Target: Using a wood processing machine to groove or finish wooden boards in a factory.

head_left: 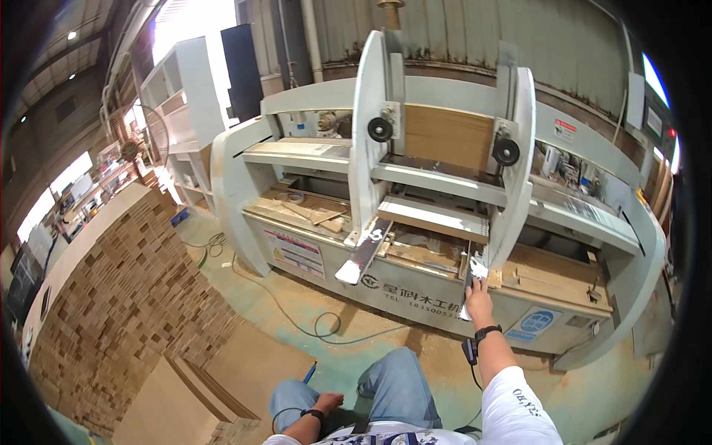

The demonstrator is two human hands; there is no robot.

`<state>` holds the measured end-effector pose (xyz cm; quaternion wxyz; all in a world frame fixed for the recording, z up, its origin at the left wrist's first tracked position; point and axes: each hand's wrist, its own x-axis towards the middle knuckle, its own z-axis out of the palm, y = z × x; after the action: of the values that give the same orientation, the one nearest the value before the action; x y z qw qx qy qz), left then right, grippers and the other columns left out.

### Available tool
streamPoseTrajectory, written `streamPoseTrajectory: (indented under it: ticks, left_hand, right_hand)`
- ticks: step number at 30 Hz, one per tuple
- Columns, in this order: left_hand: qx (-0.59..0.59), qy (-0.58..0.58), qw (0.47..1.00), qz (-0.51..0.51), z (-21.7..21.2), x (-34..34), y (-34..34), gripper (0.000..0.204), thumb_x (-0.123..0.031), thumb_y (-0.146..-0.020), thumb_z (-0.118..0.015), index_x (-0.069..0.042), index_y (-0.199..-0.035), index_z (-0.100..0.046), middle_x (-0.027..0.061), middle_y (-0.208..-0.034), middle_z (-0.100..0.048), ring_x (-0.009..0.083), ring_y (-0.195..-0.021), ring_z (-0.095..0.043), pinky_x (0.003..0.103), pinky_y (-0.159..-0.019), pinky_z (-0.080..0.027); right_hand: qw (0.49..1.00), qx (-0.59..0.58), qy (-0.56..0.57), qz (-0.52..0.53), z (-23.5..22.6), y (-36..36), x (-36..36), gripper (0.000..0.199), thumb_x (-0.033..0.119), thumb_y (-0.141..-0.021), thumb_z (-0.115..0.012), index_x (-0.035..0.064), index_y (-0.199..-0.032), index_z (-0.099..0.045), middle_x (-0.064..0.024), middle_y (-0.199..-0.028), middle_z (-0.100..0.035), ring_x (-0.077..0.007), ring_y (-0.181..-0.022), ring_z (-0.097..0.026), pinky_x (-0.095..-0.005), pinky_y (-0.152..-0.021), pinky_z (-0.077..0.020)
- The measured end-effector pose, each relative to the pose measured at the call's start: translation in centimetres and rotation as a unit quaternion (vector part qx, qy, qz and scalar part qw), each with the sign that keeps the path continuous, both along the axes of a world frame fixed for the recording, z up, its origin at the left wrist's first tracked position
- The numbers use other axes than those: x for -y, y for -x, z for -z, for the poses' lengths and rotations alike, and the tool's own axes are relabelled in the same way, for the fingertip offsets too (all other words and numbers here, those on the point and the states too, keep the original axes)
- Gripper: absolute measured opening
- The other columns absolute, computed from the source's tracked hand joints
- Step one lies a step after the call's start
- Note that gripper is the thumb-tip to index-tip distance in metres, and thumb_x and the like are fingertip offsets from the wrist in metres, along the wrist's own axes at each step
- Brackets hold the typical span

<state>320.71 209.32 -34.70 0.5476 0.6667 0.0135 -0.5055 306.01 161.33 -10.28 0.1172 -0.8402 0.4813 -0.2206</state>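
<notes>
Fingers of the right hand (480,300) touch a narrow rail (477,266) right of centre; the left hand (327,403) sits beside the jeans (398,386), bottom centre; I cannot tell either's grip.

White glare from the upper-left opening (189,21), dark fisheye rim

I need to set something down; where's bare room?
Floor: the patch between the hose and the person's knees, and another between the right sleeve and the machine. The brown sheet beside the stacked boards also looks bare.
Crowded: the machine's left bed, strewn with wood scraps, and its right rail, where the right hand rests.
</notes>
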Motion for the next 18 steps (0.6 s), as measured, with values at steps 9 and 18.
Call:
streamPoseTrajectory:
  ticks: [9, 18]
  left_hand:
    - [0.04, -0.02, 0.999, 0.017, 0.6, 0.2, 0.2, 0.02, -0.022, -0.089, -0.062, -0.002, -0.088, -0.065, 0.0051, -0.074, -0.063, 0.0163, -0.062, -0.059, 0.028, -0.056, -0.046]
    - [0.035, -0.024, 0.998, 0.046, 0.1, 1.1, 0.5, 0.015, -0.018, -0.086, -0.062, -0.005, -0.078, -0.062, 0.0008, -0.066, -0.057, 0.0117, -0.054, -0.052, 0.026, -0.049, -0.039]
  right_hand:
    - [1.0, 0.022, -0.012, 0.001, -0.5, 0.2, -0.5, 0.045, 0.032, -0.093, -0.048, 0.0098, -0.131, -0.045, -0.0174, -0.145, -0.035, -0.0446, -0.103, -0.056, -0.0485, -0.089, -0.0464]
    - [1.0, -0.003, -0.012, 0.012, -0.9, -0.1, -0.6, 0.046, 0.034, -0.093, -0.046, 0.0118, -0.133, -0.045, -0.0137, -0.147, -0.033, -0.0426, -0.099, -0.058, -0.0483, -0.085, -0.0483]
